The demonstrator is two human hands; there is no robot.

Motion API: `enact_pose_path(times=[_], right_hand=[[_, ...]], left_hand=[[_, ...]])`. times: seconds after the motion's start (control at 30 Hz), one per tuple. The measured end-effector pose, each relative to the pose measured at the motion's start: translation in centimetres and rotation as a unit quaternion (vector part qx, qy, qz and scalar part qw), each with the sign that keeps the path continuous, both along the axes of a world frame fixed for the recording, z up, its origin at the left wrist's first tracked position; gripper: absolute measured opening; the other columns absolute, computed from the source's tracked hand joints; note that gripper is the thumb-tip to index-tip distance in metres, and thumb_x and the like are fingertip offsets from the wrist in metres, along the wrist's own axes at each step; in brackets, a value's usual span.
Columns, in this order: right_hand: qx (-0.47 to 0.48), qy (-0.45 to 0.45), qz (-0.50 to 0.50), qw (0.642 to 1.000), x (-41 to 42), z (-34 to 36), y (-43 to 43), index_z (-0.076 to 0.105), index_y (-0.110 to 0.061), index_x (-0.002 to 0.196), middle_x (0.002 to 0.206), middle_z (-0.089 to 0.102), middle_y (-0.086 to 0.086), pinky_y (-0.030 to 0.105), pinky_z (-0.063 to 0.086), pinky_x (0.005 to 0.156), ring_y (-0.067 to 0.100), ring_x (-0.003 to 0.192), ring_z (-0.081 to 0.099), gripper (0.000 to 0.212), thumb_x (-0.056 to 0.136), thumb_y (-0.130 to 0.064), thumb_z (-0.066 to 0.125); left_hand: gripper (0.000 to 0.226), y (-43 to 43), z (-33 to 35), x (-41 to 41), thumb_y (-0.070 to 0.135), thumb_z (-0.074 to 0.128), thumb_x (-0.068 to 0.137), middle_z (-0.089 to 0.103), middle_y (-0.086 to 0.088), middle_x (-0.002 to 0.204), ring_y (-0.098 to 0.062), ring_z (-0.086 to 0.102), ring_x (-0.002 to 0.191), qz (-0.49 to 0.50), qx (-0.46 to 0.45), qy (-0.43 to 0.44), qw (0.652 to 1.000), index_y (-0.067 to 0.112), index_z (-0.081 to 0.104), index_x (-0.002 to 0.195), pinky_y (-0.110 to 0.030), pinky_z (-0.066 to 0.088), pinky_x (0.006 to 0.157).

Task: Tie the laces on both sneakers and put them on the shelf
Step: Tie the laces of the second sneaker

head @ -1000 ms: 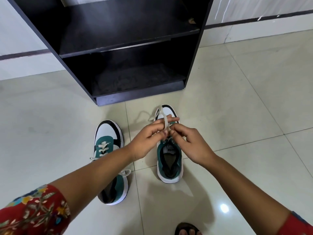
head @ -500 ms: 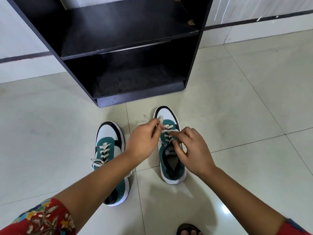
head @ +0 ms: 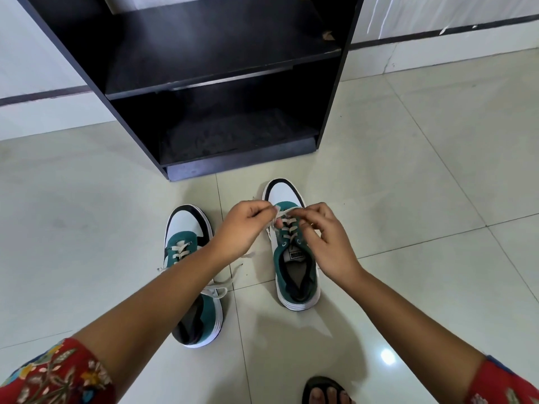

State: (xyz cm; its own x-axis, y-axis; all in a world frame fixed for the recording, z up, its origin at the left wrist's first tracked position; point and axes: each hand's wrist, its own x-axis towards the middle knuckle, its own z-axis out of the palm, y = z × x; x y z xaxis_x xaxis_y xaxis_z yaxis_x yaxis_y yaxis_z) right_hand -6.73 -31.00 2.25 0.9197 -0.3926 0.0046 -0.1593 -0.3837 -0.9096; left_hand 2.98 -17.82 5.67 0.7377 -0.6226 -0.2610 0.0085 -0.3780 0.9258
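Two green, white and black sneakers stand on the tiled floor, toes toward a black shelf unit (head: pixel 221 83). The right sneaker (head: pixel 294 266) has its white laces (head: pixel 281 217) pulled taut over the tongue. My left hand (head: pixel 242 228) pinches one lace end from the left. My right hand (head: pixel 323 237) pinches the other end from the right, fingers curled over the eyelets. The left sneaker (head: pixel 186 225) lies partly under my left forearm, with loose laces (head: pixel 218 287) trailing on the floor.
The shelf unit has two dark open compartments, the lower one (head: pixel 233 135) close to the sneakers' toes. A white wall with a dark stripe (head: pixel 437 33) runs behind. A sandalled foot (head: pixel 323 392) shows at the bottom edge.
Both hands have dropped from a raised lace loop down to the tongue of the right sneaker and drawn the lace ends apart sideways. The view has shifted slightly.
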Motion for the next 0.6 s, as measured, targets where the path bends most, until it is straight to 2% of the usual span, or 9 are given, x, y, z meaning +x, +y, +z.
enact_pose_path(times=[0.07, 0.13, 0.23, 0.3, 0.37, 0.43, 0.47, 0.53, 0.6], right_hand=[[-0.040, -0.004, 0.016, 0.999, -0.1, -0.4, 0.4, 0.060, -0.017, 0.122, 0.094, 0.047, -0.006, 0.011, 0.039, 0.083, -0.002, 0.093, 0.050, 0.037, 0.087, -0.017, 0.049], [-0.077, -0.007, 0.041, 0.996, -0.1, -0.7, 0.8, 0.055, -0.020, 0.127, 0.097, 0.046, -0.002, 0.019, 0.042, 0.087, 0.011, 0.097, 0.050, 0.040, 0.087, -0.019, 0.053], [-0.084, -0.001, 0.058, 0.995, 0.3, -0.5, 0.9, 0.063, -0.013, 0.100, 0.093, 0.044, -0.001, 0.024, 0.044, 0.083, 0.018, 0.094, 0.049, 0.017, 0.087, -0.022, 0.057], [-0.003, 0.004, 0.050, 0.999, 0.3, 0.0, 0.7, 0.058, -0.019, 0.080, 0.093, 0.043, -0.002, 0.016, 0.040, 0.084, 0.017, 0.097, 0.049, 0.005, 0.084, -0.021, 0.055], [0.089, 0.002, 0.031, 0.996, 0.2, 0.5, 0.4, 0.054, -0.024, 0.071, 0.101, 0.044, -0.005, 0.016, 0.037, 0.089, 0.016, 0.105, 0.047, 0.009, 0.079, -0.023, 0.051], [0.167, -0.017, -0.016, 0.986, 0.1, 1.6, -0.4, 0.057, -0.023, 0.067, 0.106, 0.049, -0.007, 0.017, 0.041, 0.088, 0.009, 0.103, 0.050, 0.012, 0.076, -0.022, 0.050], [0.219, -0.030, -0.048, 0.974, 0.0, 2.2, -1.2, 0.061, -0.021, 0.067, 0.100, 0.056, -0.007, 0.017, 0.044, 0.085, 0.008, 0.096, 0.055, 0.015, 0.078, -0.018, 0.051], [0.332, -0.029, -0.121, 0.935, -0.2, 3.0, -3.1, 0.062, -0.013, 0.064, 0.066, 0.063, -0.004, 0.025, 0.053, 0.069, 0.012, 0.064, 0.060, 0.023, 0.085, -0.010, 0.054], [0.340, 0.030, -0.163, 0.926, -0.6, 2.7, -4.8, 0.052, -0.009, 0.057, 0.042, 0.047, -0.004, 0.024, 0.040, 0.044, 0.011, 0.036, 0.039, 0.030, 0.086, -0.009, 0.057]], left_hand=[[0.037, -0.2, -0.1, -0.1, 0.011, 0.042, 0.093, 0.029, 0.012, 0.032, -0.002, 0.023, 0.031, 0.011, 0.001, 0.085, 0.996, 0.009, 0.056, 0.059, -0.013, 0.019, 0.035], [0.038, -0.2, -0.3, 0.1, 0.015, 0.042, 0.090, 0.021, 0.012, 0.038, -0.006, 0.015, 0.034, 0.007, 0.028, 0.151, 0.988, 0.013, 0.048, 0.053, -0.016, 0.012, 0.036], [0.038, -0.3, -0.1, 0.0, 0.016, 0.042, 0.089, 0.021, 0.011, 0.038, -0.006, 0.014, 0.034, -0.009, 0.054, 0.154, 0.987, 0.014, 0.042, 0.051, -0.016, 0.011, 0.035], [0.036, -0.4, 0.0, -0.1, 0.012, 0.040, 0.087, 0.023, 0.012, 0.036, -0.006, 0.016, 0.035, -0.004, 0.056, 0.130, 0.990, 0.014, 0.045, 0.052, -0.016, 0.014, 0.033], [0.033, -0.2, -0.1, -0.1, 0.014, 0.043, 0.088, 0.026, 0.011, 0.034, -0.005, 0.020, 0.035, 0.032, 0.043, 0.096, 0.994, 0.013, 0.057, 0.059, -0.015, 0.017, 0.033], [0.027, 0.3, -0.5, 0.0, 0.025, 0.049, 0.091, 0.035, 0.010, 0.033, -0.004, 0.024, 0.034, 0.075, 0.024, 0.041, 0.996, 0.013, 0.067, 0.074, -0.016, 0.021, 0.035], [0.025, 0.5, -0.7, 0.0, 0.029, 0.053, 0.090, 0.044, 0.011, 0.036, -0.006, 0.028, 0.035, 0.093, 0.017, 0.013, 0.995, 0.012, 0.068, 0.079, -0.018, 0.024, 0.039], [0.028, 1.1, -1.3, -0.1, 0.031, 0.060, 0.086, 0.052, 0.009, 0.046, -0.014, 0.033, 0.045, 0.121, 0.006, -0.022, 0.992, 0.006, 0.065, 0.077, -0.023, 0.027, 0.050], [0.036, 1.9, -2.0, -0.3, 0.030, 0.064, 0.084, 0.044, 0.003, 0.049, -0.016, 0.032, 0.049, 0.126, 0.023, -0.053, 0.990, 0.000, 0.055, 0.067, -0.029, 0.028, 0.055]])
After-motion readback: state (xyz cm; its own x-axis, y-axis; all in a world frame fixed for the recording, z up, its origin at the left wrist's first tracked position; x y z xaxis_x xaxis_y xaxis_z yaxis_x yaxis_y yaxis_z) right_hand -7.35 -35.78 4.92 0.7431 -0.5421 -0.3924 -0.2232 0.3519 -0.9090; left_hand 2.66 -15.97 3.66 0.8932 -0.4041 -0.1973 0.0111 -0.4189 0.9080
